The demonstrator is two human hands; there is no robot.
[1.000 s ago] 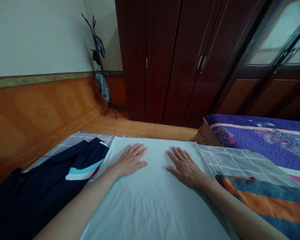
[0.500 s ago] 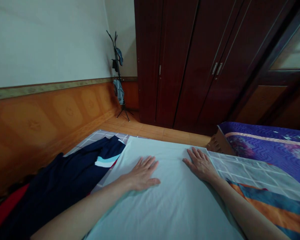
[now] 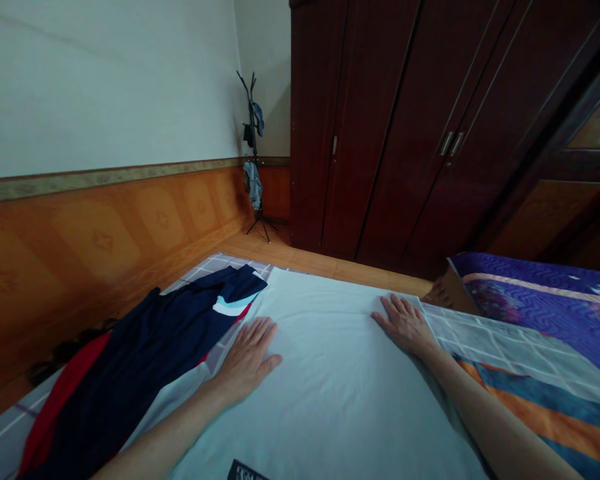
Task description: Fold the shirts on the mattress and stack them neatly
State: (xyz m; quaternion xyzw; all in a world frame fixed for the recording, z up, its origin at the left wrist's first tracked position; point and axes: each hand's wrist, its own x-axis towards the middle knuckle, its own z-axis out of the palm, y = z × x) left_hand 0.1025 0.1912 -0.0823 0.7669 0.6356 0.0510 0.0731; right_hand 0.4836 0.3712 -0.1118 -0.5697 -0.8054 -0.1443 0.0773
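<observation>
A pale, light-coloured cloth (image 3: 330, 373) lies spread out across the middle, slightly wrinkled, with a dark printed patch at the bottom edge of the view. My left hand (image 3: 249, 357) rests flat near its left edge, fingers spread. Near the far right corner, my right hand (image 3: 404, 324) lies flat on the same cloth, fingers apart. Neither hand grips anything. Left of the cloth is a navy garment (image 3: 155, 360) with red and white parts. An orange and blue striped cloth (image 3: 545, 407) lies to the right, partly behind my right forearm.
Beneath the cloths is a checked bedcover (image 3: 510, 340). A purple quilt (image 3: 545, 290) lies at the right. Beyond the bed stand a dark red wardrobe (image 3: 375, 133) and a black coat rack (image 3: 254, 143) with items on it. A wall runs along the left.
My left hand has slid left across the pale cloth, towards its left edge. My right hand stays at the far right corner. The view has shifted, and a dark printed patch now shows at the bottom.
</observation>
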